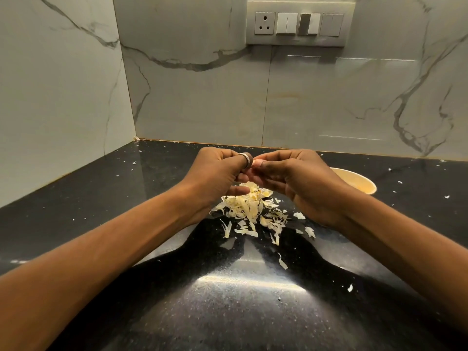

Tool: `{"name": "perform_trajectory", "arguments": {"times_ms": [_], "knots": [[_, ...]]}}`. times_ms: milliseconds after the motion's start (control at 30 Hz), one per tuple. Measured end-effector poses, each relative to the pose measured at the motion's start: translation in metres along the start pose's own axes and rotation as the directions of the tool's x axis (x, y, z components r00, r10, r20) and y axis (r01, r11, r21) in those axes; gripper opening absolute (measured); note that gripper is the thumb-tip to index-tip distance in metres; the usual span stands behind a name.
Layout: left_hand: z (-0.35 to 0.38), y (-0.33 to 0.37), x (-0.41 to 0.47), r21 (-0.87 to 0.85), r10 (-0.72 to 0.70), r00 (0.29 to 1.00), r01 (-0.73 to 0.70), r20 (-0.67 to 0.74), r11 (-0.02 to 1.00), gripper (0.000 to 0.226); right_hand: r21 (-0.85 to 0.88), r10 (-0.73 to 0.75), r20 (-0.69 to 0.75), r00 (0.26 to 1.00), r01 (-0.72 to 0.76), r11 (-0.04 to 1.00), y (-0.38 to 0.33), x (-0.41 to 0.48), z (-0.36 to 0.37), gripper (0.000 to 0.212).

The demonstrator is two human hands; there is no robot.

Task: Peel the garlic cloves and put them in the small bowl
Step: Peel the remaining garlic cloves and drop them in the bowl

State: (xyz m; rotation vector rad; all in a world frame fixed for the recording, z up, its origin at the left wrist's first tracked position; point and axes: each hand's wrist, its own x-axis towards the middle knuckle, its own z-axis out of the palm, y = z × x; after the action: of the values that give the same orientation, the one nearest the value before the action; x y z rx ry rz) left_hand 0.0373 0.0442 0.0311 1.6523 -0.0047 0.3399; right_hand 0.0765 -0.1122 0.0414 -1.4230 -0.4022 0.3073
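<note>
garlic clove (257,163): pinched between left hand (217,173) and right hand (298,181), over peel pile (250,209) to catch skins
small bowl (359,183): beside right hand, handy

Pale garlic clove (256,164) is pinched aloft; cream small bowl (361,182) stands rightward.

Home kitchen corner, black granite counter (240,312), marble-look wall tiles (202,97), wall switch panel (300,22)
</note>
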Motion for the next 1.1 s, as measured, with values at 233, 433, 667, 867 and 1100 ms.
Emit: {"name": "perform_trajectory", "arguments": {"times_ms": [233,433,667,867,1100], "knots": [[-0.001,0.002,0.001,-0.014,0.004,1.000,-0.004,0.015,1.000,0.025,0.099,0.050,0.018,0.999,-0.052,0.994,-0.003,0.000,0.003,0.016],[-0.001,0.002,0.001,-0.020,-0.004,1.000,0.004,0.014,1.000,0.024,0.129,0.095,-0.016,0.995,-0.092,0.987,-0.004,0.000,0.003,0.014],[-0.002,0.004,0.001,0.074,-0.020,1.000,0.021,-0.009,0.997,0.024,0.149,0.108,-0.077,0.991,-0.096,0.984,-0.012,0.002,-0.008,0.010],[-0.003,-0.003,0.004,0.310,0.128,0.988,-0.096,-0.085,0.946,0.018,0.116,0.098,-0.045,0.994,-0.092,0.989,-0.012,0.001,-0.007,0.008],[-0.006,-0.004,0.001,0.362,0.265,0.964,-0.243,-0.011,0.900,0.015,0.082,0.090,-0.013,0.996,-0.089,0.993,-0.010,0.002,-0.006,0.012]]}}
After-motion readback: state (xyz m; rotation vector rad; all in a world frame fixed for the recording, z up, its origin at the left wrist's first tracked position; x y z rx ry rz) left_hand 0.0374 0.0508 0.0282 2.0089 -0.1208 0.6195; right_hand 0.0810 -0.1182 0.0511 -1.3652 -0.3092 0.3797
